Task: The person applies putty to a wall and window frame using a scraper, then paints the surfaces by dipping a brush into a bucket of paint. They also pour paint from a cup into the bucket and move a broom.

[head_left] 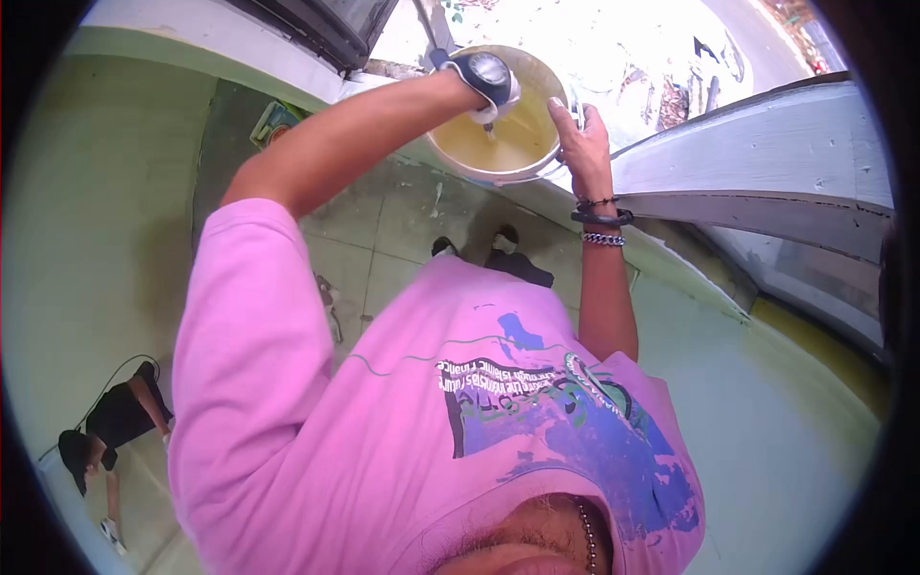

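Observation:
A white bucket (495, 177) with pale yellow paint (524, 134) inside rests at the window sill in front of me. My right hand (583, 144) grips its right side, thumb over the rim. My left hand (510, 93), showing white at the wrist below a dark watch (487, 72), reaches over the bucket's mouth. Its fingers are mostly hidden behind the wrist. A small grey tip (489, 127) pokes out under it, close over the paint; I cannot tell what tool it belongs to.
An open window frame (747, 177) juts in on the right, and another dark frame (331, 29) stands upper left. Bright ground lies outside. At lower left a person in black (129, 412) bends over near the wall. My shoes (503, 240) are on the tiled floor.

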Motion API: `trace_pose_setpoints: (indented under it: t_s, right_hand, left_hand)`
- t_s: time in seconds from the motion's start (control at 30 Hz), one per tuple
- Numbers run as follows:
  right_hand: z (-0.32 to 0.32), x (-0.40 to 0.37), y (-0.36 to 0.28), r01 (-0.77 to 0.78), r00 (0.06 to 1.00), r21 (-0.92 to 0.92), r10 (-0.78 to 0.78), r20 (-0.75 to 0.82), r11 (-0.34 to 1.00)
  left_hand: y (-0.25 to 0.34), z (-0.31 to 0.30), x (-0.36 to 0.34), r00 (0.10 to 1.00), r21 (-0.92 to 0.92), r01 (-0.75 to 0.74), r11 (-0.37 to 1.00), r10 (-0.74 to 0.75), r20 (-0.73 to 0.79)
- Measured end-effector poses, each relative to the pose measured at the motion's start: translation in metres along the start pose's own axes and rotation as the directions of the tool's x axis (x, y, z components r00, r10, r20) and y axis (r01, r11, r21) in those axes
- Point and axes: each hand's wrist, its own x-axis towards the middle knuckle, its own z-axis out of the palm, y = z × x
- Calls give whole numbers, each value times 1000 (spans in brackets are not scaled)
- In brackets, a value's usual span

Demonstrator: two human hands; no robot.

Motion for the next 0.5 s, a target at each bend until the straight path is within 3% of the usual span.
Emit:
trace_pose_setpoints:
  t_s: [0.03, 0.07, 0.1, 0.17, 0.2, 0.23, 0.27, 0.3, 0.33, 0.37, 0.43, 0.5]
  right_hand:
    - [0, -1, -2, -21, 999, -3, 21, 24, 1000]
    - [-1, -2, -6, -38, 998, -7, 39, 46, 999]
    - [-3, -5, -9, -57, 996, -11, 58, 67, 998]
    - [-4, -7, -11, -41, 997, -12, 42, 57, 999]
    - [-4, -7, -8, -16, 999, 7, 15, 31, 1000]
    - [0, -6, -8, 13, 1000, 18, -13, 14, 1000]
    - [-1, -2, -4, 39, 999, -64, -39, 0, 997]
    - [0, -3, -5, 56, 998, -65, -57, -3, 996]
    - [0, -5, -8, 78, 997, -64, -79, -8, 995]
    - [1, -7, -13, 103, 994, -62, -104, -16, 993]
    - [1, -8, -19, 169, 984, -107, -174, -33, 980]
    - [-1, -9, -22, 244, 965, -170, -257, -54, 955]
  left_hand:
    - [1, -12, -7, 999, -20, -35, 999, 34, -21]
    - [-3, -12, -6, 1000, 145, -21, 989, 20, 7]
    - [-23, 0, -16, 980, -13, -97, 995, 93, -175]
    - [-33, -10, -53, 851, -142, -297, 944, 194, -488]
    - [-18, -39, -74, 948, -57, -156, 986, 133, -288]
    - [8, -79, -119, 970, -139, 100, 985, -128, -205]
    - [2, -80, -139, 955, -244, 3, 970, -76, -288]
    - [20, -98, -160, 948, -340, 242, 909, -296, -115]
    - [29, -95, -176, 924, -438, 287, 852, -367, -109]
    - [36, -93, -190, 895, -529, 321, 786, -434, -101]
    - [45, -50, -194, 789, -705, -117, 700, -366, -494]
    - [53, -35, -181, 862, -830, 103, 547, -466, -200]
